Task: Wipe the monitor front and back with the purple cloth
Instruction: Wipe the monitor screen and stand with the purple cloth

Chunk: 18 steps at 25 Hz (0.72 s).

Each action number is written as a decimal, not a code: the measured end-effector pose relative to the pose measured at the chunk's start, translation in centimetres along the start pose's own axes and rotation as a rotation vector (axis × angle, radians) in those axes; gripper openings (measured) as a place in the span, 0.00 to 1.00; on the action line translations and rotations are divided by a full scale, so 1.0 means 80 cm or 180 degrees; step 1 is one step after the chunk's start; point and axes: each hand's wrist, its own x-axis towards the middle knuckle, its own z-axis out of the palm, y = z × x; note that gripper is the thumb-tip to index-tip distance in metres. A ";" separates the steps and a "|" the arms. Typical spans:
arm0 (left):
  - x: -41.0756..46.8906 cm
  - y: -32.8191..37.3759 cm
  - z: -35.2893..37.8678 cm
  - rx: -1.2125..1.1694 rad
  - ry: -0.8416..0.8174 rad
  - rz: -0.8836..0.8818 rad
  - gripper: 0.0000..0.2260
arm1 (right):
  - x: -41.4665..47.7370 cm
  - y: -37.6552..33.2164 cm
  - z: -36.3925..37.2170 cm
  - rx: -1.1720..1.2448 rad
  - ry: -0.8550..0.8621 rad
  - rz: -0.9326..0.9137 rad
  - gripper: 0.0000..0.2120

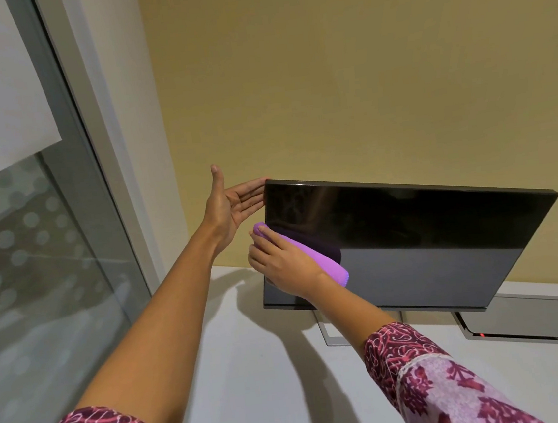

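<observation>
The monitor (411, 242) stands on the white desk (253, 369), at about 4 o'clock from the middle of the view. Its dark screen is tilted back and its far side is close to the yellow wall (358, 65). The left hand (232, 206) is flat and relaxed, thumb pointing up. Its straight fingers reach the monitor's 10 o'clock corner and touch the edge there, the tips hidden behind the panel. The right hand (283, 266) is apart from the left, just below it at the screen's 8 o'clock area. Its fingers are bent over the folded purple cloth (320, 262), which it holds pressed against the glass. The cloth sticks out past the fingertips toward 10 o'clock and past the wrist toward 4 o'clock, and shows as a dim purple reflection in the screen. Both forearms are bare, with patterned maroon sleeves (443, 383) pushed up near the elbows. Under the monitor at 6 o'clock a grey frame-shaped stand base (332, 338) rests on the desk. At 4 o'clock from it lies a metal hatch (523, 320) with a small red light. A frosted, dotted glass partition (34, 254) fills the 9 o'clock side.
</observation>
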 end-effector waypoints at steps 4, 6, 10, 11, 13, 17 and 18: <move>0.001 0.001 0.000 -0.0033 -0.0021 -0.0042 0.42 | 0.003 -0.034 0.009 -0.0224 -0.0184 -0.0257 0.13; 0.002 0.001 -0.001 -0.0001 -0.0017 -0.0052 0.42 | -0.003 -0.058 0.023 -0.0378 -0.0413 -0.0408 0.15; 0.001 0.003 -0.003 0.0000 0.0006 -0.0063 0.41 | -0.014 -0.099 0.047 -0.0293 -0.0596 -0.0629 0.13; 0.001 0.003 -0.003 -0.0005 0.0014 -0.0060 0.41 | -0.017 -0.104 0.053 -0.0290 -0.0659 -0.0719 0.13; -0.001 0.003 -0.003 -0.0009 0.0042 -0.0042 0.41 | -0.025 -0.106 0.061 -0.0277 -0.0658 -0.0947 0.14; -0.003 0.001 0.002 0.0013 0.0145 0.0041 0.40 | -0.056 -0.093 0.076 -0.0009 -0.0726 -0.1252 0.19; -0.004 0.000 0.004 0.0038 0.0209 0.0065 0.40 | -0.066 -0.088 0.079 0.0091 -0.0735 -0.1270 0.21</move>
